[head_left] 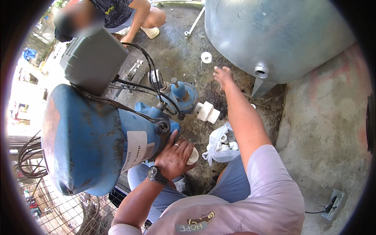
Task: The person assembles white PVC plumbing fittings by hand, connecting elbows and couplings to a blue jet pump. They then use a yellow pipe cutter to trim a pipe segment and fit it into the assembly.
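Observation:
My left hand [175, 157], with a ring and a wristwatch, lies against the lower end of a blue water pump [145, 125]. Between its thumb and forefinger sits a round white pipe piece [193, 156]; whether that piece is fixed to the pump is hidden. My right hand [223, 76] is stretched forward over the ground with its fingers apart and nothing in them. Just beyond its fingertips lies a white ring-shaped roll [206, 57], not touched. A white union fitting [208, 112] sticks out from the pump's blue front part [181, 96].
A large metal tank [274, 31] with a threaded port [261, 71] stands at the far right beside a concrete wall [329, 117]. A plastic bag of white fittings [223, 147] lies between my knees. Black cables [145, 86] cross the pump. Another person [121, 15] squats at the far left.

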`<state>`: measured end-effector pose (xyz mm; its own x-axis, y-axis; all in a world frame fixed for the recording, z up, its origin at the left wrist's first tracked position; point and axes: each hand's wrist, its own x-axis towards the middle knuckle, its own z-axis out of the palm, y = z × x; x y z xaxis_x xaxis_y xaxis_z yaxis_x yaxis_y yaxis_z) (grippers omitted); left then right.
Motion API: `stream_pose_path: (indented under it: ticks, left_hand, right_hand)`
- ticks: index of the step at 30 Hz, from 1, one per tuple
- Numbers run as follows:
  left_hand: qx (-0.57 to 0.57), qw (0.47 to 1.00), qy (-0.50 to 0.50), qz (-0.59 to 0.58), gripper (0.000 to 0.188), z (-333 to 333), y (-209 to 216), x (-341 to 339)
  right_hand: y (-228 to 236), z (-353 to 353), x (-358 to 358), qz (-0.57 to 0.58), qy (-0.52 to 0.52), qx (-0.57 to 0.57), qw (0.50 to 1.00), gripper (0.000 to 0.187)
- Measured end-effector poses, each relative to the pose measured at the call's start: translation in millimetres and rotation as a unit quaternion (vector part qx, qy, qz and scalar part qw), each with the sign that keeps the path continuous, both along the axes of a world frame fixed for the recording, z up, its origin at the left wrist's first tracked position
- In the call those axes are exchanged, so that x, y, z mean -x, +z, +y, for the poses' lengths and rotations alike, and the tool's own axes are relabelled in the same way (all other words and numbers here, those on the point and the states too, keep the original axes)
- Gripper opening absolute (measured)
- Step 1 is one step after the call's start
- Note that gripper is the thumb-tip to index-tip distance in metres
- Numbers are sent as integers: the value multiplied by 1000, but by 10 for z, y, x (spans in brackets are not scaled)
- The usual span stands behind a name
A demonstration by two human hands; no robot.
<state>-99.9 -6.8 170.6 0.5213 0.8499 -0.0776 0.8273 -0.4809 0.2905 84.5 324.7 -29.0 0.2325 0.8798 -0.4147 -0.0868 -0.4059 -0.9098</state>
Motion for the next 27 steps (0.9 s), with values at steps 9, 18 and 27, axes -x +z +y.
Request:
stream_pose_path:
  ticks: [9, 18, 27]
  left_hand:
    - [14, 1000, -6, -8, 65, -2, 13, 11]
    - [8, 1000, -3, -13, 70, -6, 23, 8]
    - [12, 999, -2, -33, 68, -19, -12, 41]
  right_hand:
    - [-379, -881, -662, -57, 186, 197, 961, 30]
    - [-279, -1293, -1293, -53, 159, 220, 961, 28]
    - [-235, -1525, -2027, -5, 101, 253, 962, 25]
